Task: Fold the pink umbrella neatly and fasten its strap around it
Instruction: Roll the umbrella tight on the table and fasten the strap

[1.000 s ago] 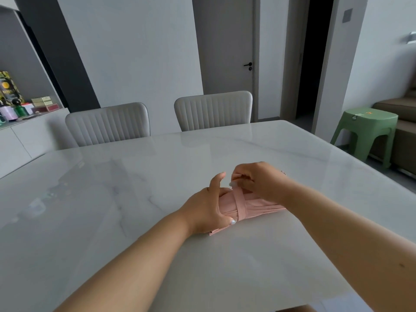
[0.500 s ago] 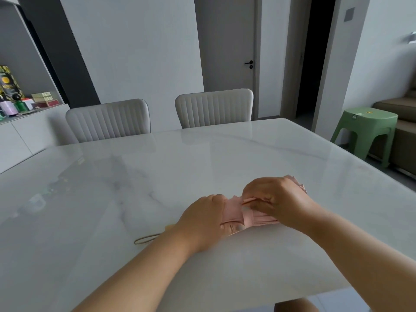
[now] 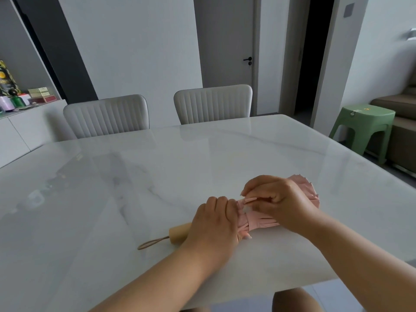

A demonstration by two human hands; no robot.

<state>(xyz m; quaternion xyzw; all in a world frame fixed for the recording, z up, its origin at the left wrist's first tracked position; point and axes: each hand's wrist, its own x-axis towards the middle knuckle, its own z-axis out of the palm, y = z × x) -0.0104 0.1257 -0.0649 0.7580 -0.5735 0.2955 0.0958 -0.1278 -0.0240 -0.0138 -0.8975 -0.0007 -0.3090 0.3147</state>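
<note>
Strap-fastening step was in hand, folding looked done. Pink umbrella point(image 3: 270, 221) lay collapsed on the bench point(image 3: 157, 176), near the near edge and toward its right side, canopy end pointing to the right edge, wooden handle point(image 3: 179, 233) and wrist loop point(image 3: 153, 243) pointing left.

Left hand point(image 3: 215, 224) had its grip closed around the umbrella where handle meets canopy, pinning the bundle to the bench. Right hand point(image 3: 279, 202) sat on top of the canopy, fingers curled and pinching the strap point(image 3: 248, 200), which was pulled across the pleats. Couldn't tell if the fastener end was mated yet; it was hidden under the fingers.

Judgement: task nearly complete. Next move called for keeping tension on the strap, bringing its end onto the matching patch and pressing it down, with the left grip holding so the pleats didn't spring loose. Pleats at the canopy end point(image 3: 306, 188) looked a bit flared.
</note>
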